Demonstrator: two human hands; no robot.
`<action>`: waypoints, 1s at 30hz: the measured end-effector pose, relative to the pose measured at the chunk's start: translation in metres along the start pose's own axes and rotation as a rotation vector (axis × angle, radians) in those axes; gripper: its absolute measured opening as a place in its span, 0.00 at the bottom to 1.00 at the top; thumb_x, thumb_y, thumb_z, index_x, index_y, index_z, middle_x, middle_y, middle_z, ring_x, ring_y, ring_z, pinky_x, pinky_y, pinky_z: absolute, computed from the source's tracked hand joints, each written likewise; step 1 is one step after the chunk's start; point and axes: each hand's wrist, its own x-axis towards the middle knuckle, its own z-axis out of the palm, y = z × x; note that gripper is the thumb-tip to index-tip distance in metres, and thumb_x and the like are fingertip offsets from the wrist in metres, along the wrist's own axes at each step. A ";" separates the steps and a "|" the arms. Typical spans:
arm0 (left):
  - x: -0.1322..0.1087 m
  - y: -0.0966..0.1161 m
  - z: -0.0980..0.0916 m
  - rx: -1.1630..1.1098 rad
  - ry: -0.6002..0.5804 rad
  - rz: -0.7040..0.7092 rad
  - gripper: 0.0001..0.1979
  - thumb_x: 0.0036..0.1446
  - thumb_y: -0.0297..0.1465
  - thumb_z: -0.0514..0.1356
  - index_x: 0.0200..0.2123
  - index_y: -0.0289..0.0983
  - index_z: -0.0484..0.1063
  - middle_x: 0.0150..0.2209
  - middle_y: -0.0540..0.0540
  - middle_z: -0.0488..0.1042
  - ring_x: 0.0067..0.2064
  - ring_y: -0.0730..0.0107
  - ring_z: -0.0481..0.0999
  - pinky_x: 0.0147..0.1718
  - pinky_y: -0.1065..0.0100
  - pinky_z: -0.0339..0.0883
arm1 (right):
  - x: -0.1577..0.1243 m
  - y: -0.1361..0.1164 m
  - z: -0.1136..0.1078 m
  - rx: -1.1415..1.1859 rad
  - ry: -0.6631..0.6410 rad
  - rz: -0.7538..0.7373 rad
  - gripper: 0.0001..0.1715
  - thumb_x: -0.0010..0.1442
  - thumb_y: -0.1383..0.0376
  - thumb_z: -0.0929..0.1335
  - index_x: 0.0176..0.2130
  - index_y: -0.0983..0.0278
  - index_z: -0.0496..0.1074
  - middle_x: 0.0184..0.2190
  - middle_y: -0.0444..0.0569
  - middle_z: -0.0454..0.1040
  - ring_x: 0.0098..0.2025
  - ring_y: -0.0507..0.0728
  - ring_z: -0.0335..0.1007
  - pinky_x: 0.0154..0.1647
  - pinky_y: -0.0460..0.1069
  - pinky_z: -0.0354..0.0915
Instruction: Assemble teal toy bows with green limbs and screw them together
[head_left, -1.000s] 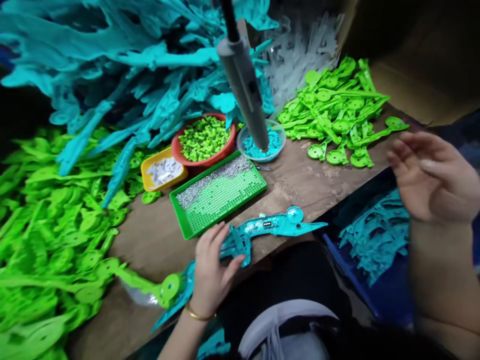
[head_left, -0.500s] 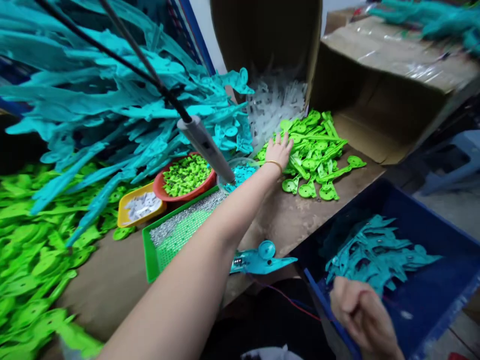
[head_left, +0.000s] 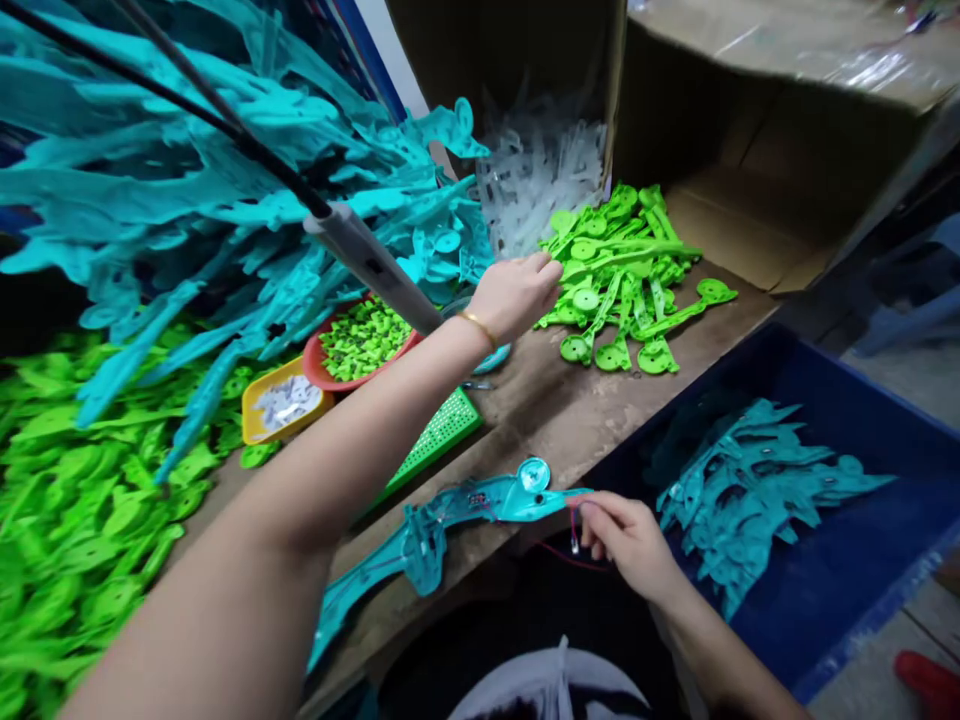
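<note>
My left hand (head_left: 519,294) is stretched out at the near left edge of a heap of lime-green plastic parts (head_left: 630,260). Its fingers are curled, and whatever they hold is hidden. A long teal plastic shell (head_left: 480,500) with a round cup lies along the front of the table, small wiring visible inside it. Beside its pointed right tip, my right hand (head_left: 630,545) is closed, thumb and forefinger pinched on a thin red wire (head_left: 574,522). The wire's small white connector dangles below the fingers.
Behind my left arm stand a red bowl (head_left: 315,365) of small green pieces, a yellow tray (head_left: 251,420) and a green perforated basket (head_left: 442,430). Teal shells pile high at left. Clear plastic parts (head_left: 540,180) fill a carton. A blue bin (head_left: 795,370) holds teal shells at right.
My left hand has drawn back from the green heap toward me, its spread fingers now curled. My right hand has moved left from the blue bin's edge to the shell's tip.
</note>
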 end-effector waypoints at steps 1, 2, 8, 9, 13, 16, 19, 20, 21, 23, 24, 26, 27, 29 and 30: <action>-0.020 0.006 -0.006 -0.021 -0.016 -0.036 0.13 0.64 0.33 0.50 0.44 0.34 0.71 0.43 0.40 0.75 0.40 0.61 0.75 0.36 0.65 0.63 | 0.000 0.001 -0.003 -0.053 0.073 -0.044 0.23 0.62 0.51 0.65 0.44 0.64 0.78 0.23 0.45 0.71 0.22 0.48 0.64 0.23 0.44 0.63; -0.041 0.014 -0.010 -0.046 -0.040 -0.058 0.13 0.64 0.34 0.51 0.43 0.35 0.71 0.40 0.42 0.76 0.37 0.63 0.75 0.33 0.67 0.63 | 0.000 0.002 -0.005 -0.111 0.144 -0.101 0.22 0.62 0.52 0.65 0.45 0.63 0.78 0.25 0.46 0.72 0.23 0.48 0.65 0.26 0.45 0.65; -0.158 0.067 0.006 -0.162 -0.132 -0.148 0.13 0.65 0.35 0.51 0.39 0.36 0.74 0.50 0.40 0.76 0.41 0.62 0.78 0.34 0.66 0.69 | 0.007 0.006 0.005 -0.218 0.160 -0.219 0.17 0.63 0.56 0.65 0.45 0.61 0.77 0.39 0.50 0.76 0.30 0.50 0.71 0.30 0.47 0.69; -0.172 0.074 0.011 -0.215 -0.146 -0.166 0.13 0.64 0.36 0.53 0.41 0.36 0.74 0.53 0.38 0.74 0.46 0.59 0.77 0.39 0.63 0.71 | 0.008 0.006 0.007 -0.220 0.147 -0.217 0.17 0.63 0.56 0.65 0.45 0.61 0.77 0.39 0.50 0.76 0.29 0.50 0.70 0.29 0.47 0.69; -0.207 0.078 0.021 -0.562 -0.254 -0.173 0.23 0.61 0.37 0.57 0.57 0.33 0.67 0.62 0.33 0.64 0.62 0.53 0.66 0.59 0.54 0.63 | 0.012 0.010 0.009 -0.304 0.302 -0.248 0.19 0.64 0.56 0.64 0.48 0.61 0.76 0.37 0.49 0.75 0.30 0.51 0.69 0.32 0.49 0.69; -0.214 0.069 0.023 -0.780 -0.275 -0.135 0.23 0.63 0.34 0.56 0.61 0.38 0.63 0.62 0.38 0.64 0.63 0.60 0.65 0.61 0.56 0.60 | 0.017 0.010 0.004 -0.345 0.402 -0.229 0.22 0.64 0.54 0.63 0.52 0.61 0.74 0.38 0.50 0.75 0.31 0.51 0.69 0.32 0.49 0.69; -0.213 0.070 0.027 -0.869 -0.155 -0.197 0.27 0.57 0.37 0.64 0.59 0.38 0.65 0.57 0.40 0.71 0.59 0.61 0.69 0.60 0.57 0.61 | 0.018 0.008 0.005 -0.263 0.316 -0.137 0.23 0.63 0.52 0.63 0.50 0.62 0.75 0.38 0.50 0.75 0.26 0.50 0.67 0.26 0.48 0.67; -0.213 0.072 0.029 -0.877 -0.126 -0.221 0.29 0.54 0.38 0.66 0.58 0.37 0.65 0.55 0.40 0.72 0.58 0.60 0.70 0.59 0.56 0.62 | 0.017 0.008 0.007 -0.246 0.283 -0.116 0.23 0.62 0.51 0.64 0.49 0.62 0.76 0.38 0.49 0.75 0.26 0.49 0.67 0.26 0.47 0.66; -0.213 0.076 0.031 -0.883 -0.114 -0.236 0.31 0.52 0.38 0.67 0.57 0.36 0.66 0.54 0.39 0.73 0.57 0.60 0.70 0.58 0.56 0.63 | 0.016 0.009 0.009 -0.239 0.261 -0.105 0.23 0.62 0.51 0.64 0.47 0.62 0.76 0.37 0.49 0.75 0.26 0.49 0.66 0.26 0.47 0.66; -0.214 0.084 0.032 -0.898 -0.122 -0.244 0.30 0.50 0.39 0.69 0.55 0.34 0.68 0.53 0.38 0.73 0.56 0.58 0.71 0.57 0.56 0.64 | 0.014 0.011 0.015 -0.235 0.267 -0.109 0.22 0.62 0.52 0.64 0.45 0.63 0.77 0.33 0.48 0.75 0.28 0.51 0.68 0.30 0.48 0.67; -0.215 0.087 0.032 -0.911 -0.131 -0.239 0.30 0.50 0.39 0.68 0.54 0.34 0.68 0.53 0.38 0.72 0.56 0.57 0.71 0.56 0.56 0.65 | 0.014 0.012 0.018 -0.226 0.294 -0.116 0.21 0.62 0.52 0.65 0.44 0.63 0.77 0.31 0.47 0.75 0.29 0.51 0.68 0.32 0.48 0.68; -0.217 0.091 0.030 -0.949 -0.143 -0.219 0.28 0.52 0.41 0.67 0.54 0.34 0.69 0.53 0.37 0.72 0.55 0.57 0.71 0.55 0.57 0.66 | 0.014 0.016 0.023 -0.188 0.373 -0.120 0.20 0.62 0.52 0.65 0.42 0.64 0.77 0.28 0.46 0.73 0.30 0.52 0.68 0.34 0.48 0.68; -0.219 0.092 0.030 -0.965 -0.144 -0.208 0.28 0.53 0.41 0.66 0.54 0.35 0.69 0.53 0.38 0.71 0.55 0.57 0.71 0.55 0.57 0.66 | 0.015 0.018 0.024 -0.157 0.408 -0.114 0.20 0.61 0.52 0.65 0.41 0.64 0.76 0.27 0.46 0.72 0.30 0.52 0.68 0.33 0.48 0.68; -0.220 0.092 0.028 -0.975 -0.136 -0.205 0.27 0.54 0.41 0.65 0.54 0.36 0.69 0.53 0.38 0.71 0.55 0.57 0.71 0.55 0.57 0.65 | 0.018 0.020 0.028 -0.070 0.426 -0.079 0.22 0.61 0.50 0.65 0.42 0.63 0.75 0.27 0.45 0.70 0.28 0.50 0.66 0.27 0.46 0.65; -0.220 0.092 0.028 -0.967 -0.126 -0.219 0.26 0.54 0.40 0.65 0.54 0.36 0.69 0.53 0.38 0.70 0.56 0.57 0.71 0.56 0.57 0.65 | 0.019 0.021 0.029 -0.026 0.415 -0.058 0.22 0.61 0.49 0.64 0.42 0.63 0.75 0.27 0.45 0.69 0.27 0.50 0.64 0.25 0.45 0.63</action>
